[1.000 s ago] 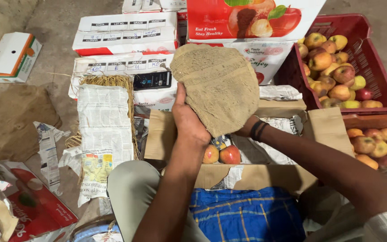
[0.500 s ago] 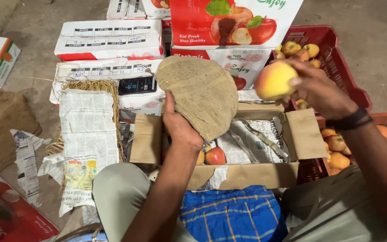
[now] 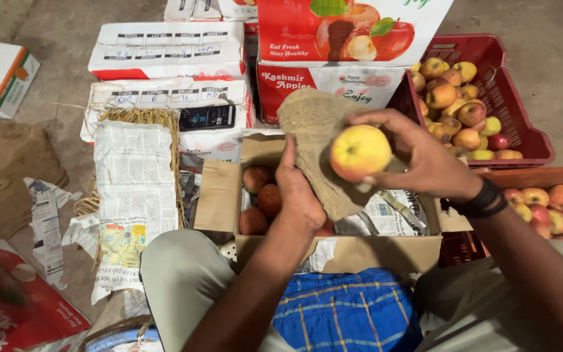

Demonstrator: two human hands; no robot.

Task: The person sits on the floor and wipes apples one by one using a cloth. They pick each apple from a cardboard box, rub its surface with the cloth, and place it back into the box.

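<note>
My left hand [image 3: 300,192] grips a tan fibrous cloth [image 3: 317,140] and holds it up over an open cardboard box [image 3: 219,195]. My right hand [image 3: 425,160] holds a yellow-red apple [image 3: 360,152] against that cloth, above the box. Inside the box lie red apples [image 3: 263,199] on the left and crumpled newspaper [image 3: 392,212] on the right. A black band sits on my right wrist.
A red crate [image 3: 522,124] full of apples stands at the back right, and another crate of apples [image 3: 552,205] at the right edge. Printed apple cartons [image 3: 164,52] are stacked behind. Newspaper over straw [image 3: 135,189] lies left, beside a black phone [image 3: 207,117].
My right hand has brought the apple from the right in against the cloth. My left hand has lowered and folded the cloth, uncovering more red apples in the box.
</note>
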